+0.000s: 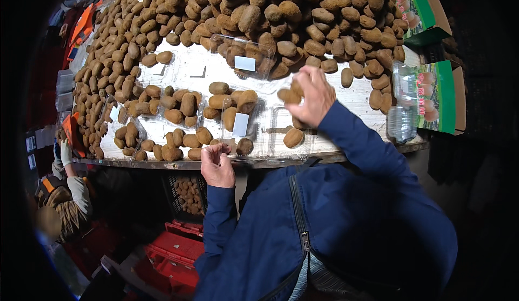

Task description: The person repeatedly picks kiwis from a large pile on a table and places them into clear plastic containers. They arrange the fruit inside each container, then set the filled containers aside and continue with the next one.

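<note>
My right hand point(313, 96) is over the middle of the table, its fingers closed round brown kiwifruit point(287, 96), at least one and perhaps two. Below it lies a clear plastic tray point(274, 144) with a kiwifruit point(293, 137) inside and another partly hidden behind my hand. My left hand point(218, 167) rests at the table's front edge with its fingers curled together; what they pinch, if anything, I cannot make out. Beside it stands a clear clamshell with a white label point(240, 124), filled with kiwifruit.
A large heap of kiwifruit point(254, 17) covers the back and left of the white table point(216, 68). Another labelled clamshell point(245, 63) lies against it. Green printed cartons point(443, 98) and clear containers point(403, 123) stand at right. A gloved co-worker point(66, 153) is at left; red crates point(175, 247) sit below.
</note>
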Motion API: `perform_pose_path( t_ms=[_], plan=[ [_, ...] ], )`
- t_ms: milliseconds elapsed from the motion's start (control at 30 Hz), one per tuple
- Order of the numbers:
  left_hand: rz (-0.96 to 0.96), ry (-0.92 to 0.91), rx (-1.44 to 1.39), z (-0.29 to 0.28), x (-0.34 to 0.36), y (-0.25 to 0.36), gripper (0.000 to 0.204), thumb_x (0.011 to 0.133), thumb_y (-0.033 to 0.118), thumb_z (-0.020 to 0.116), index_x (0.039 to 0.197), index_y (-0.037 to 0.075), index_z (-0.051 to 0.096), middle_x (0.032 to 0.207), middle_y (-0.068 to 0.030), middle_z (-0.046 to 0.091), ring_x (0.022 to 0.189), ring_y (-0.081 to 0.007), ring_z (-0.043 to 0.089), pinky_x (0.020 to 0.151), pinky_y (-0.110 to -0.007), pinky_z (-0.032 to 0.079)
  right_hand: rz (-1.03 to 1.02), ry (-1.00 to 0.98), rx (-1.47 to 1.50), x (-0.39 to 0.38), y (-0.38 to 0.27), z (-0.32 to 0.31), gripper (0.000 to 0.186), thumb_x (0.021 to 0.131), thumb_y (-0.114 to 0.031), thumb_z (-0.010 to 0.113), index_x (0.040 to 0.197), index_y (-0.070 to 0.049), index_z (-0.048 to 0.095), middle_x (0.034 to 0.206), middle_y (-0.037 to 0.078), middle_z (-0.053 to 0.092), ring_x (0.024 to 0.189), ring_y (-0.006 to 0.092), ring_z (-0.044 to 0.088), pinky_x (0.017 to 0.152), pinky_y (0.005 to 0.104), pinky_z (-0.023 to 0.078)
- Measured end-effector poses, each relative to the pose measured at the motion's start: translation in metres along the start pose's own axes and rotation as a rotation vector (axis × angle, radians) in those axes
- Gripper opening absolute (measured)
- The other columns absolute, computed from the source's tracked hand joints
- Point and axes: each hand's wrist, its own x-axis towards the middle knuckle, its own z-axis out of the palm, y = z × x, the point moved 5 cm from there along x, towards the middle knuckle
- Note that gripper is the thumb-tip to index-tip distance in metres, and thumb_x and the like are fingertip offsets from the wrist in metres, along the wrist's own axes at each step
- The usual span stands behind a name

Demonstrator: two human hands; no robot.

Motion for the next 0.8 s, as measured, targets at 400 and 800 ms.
perform_pose_path(
  t_ms=[400, 800],
  plan=[
    [0.049, 0.007, -0.064, 0.014, 0.02, -0.005, 0.018, 0.089, -0.013, 0.047, 0.105, -0.004, 0.052, 0.105, -0.0121, 0.063, 0.093, -0.0176, 0.067, 0.088, -0.029, 0.052, 0.004, 0.189, -0.099, -0.051, 0.038, -0.016, 0.043, 0.08, -0.021, 0.078, 0.112, 0.005, 0.063, 0.121, 0.029, 0.057, 0.117, 0.0385, 0.054, 0.101, 0.0485, 0.046],
    [0.018, 0.004, -0.071, 0.013, 0.023, -0.016, 0.017, 0.09, -0.012, 0.048, 0.104, -0.002, 0.051, 0.103, -0.0112, 0.063, 0.089, -0.0166, 0.068, 0.085, -0.027, 0.052, 0.329, 0.164, -0.335, -0.015, 0.129, 0.023, 0.057, 0.077, -0.037, 0.081, 0.123, -0.01, 0.06, 0.11, 0.016, 0.053, 0.109, 0.0368, 0.05, 0.086, 0.0483, 0.05]
  ],
)
